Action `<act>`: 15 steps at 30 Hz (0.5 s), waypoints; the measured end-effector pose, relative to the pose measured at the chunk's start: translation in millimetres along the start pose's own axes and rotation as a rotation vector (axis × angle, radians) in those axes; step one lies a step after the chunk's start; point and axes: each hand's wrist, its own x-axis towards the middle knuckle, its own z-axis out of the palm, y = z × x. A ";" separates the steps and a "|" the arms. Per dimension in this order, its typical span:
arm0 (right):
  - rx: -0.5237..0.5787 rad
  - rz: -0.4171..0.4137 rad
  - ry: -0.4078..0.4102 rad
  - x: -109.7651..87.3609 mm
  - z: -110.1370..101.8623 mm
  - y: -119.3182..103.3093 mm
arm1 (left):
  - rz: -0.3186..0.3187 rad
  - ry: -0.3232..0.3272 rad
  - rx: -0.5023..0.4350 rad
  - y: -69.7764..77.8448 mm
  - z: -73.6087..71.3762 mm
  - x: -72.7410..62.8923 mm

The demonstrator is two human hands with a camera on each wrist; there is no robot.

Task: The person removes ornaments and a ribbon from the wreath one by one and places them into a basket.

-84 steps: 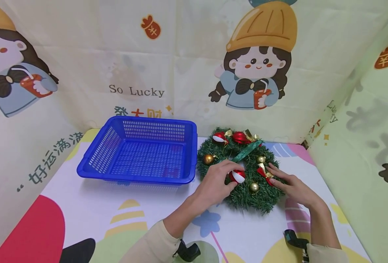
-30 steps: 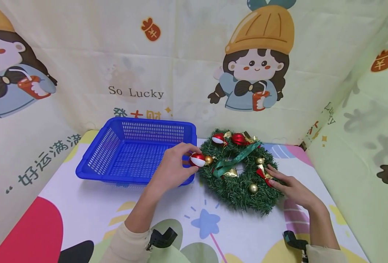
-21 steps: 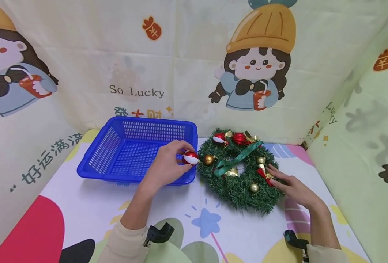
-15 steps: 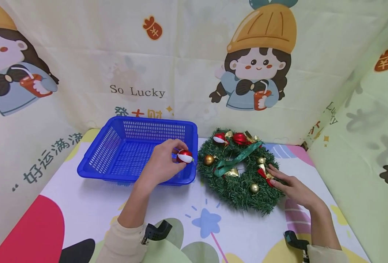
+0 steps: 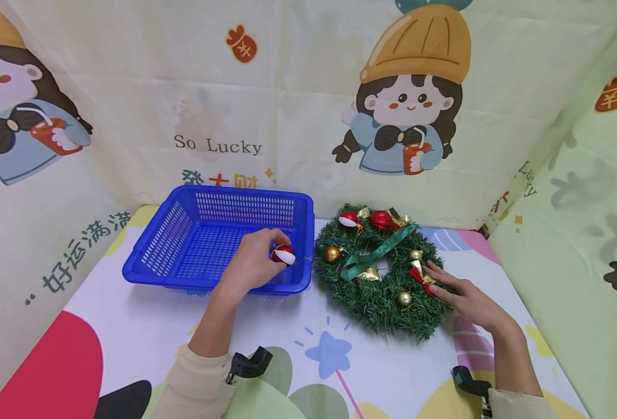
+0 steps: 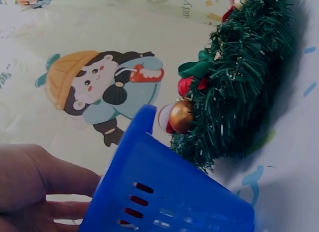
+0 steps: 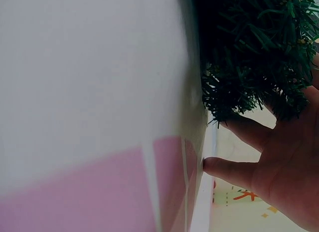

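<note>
My left hand point(image 5: 250, 265) pinches a red-and-white Christmas bauble point(image 5: 284, 255) between thumb and fingers, low within the right part of the blue plastic basket point(image 5: 245, 206). In the left wrist view the basket wall point(image 6: 169, 187) hides the bauble and most of the fingertips of that hand point(image 6: 35, 187). To the right lies a green Christmas wreath point(image 5: 392, 317). My right hand point(image 5: 470, 298) rests on its right side, fingers fairly straight beside a red-and-gold bow point(image 5: 421, 278). From the right wrist view, that hand point(image 7: 284, 162) lies with fingers spread against the wreath's edge.
Still on the wreath are a red ball point(image 5: 381, 220), another red-and-white bauble point(image 5: 348, 219), small gold balls and a green ribbon point(image 5: 376, 256). Basket and wreath stand side by side on a patterned tablecloth point(image 5: 308, 326), with a printed cloth backdrop point(image 5: 303, 116) behind.
My left hand has taken the red-and-white bauble from over the wreath, moved left and then lowered it into the basket's right part. The right hand has stayed on the wreath.
</note>
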 end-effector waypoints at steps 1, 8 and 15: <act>-0.001 0.000 0.000 0.0 -0.1 0.1 | -0.011 -0.005 0.010 -0.4 1.1 0.6; -0.002 -0.003 0.007 -1.1 -0.6 -0.1 | -0.049 -0.044 0.063 -5.7 10.0 5.6; 0.003 -0.028 0.003 -2.3 -1.5 -0.1 | -0.045 -0.097 0.091 -13.0 17.3 8.5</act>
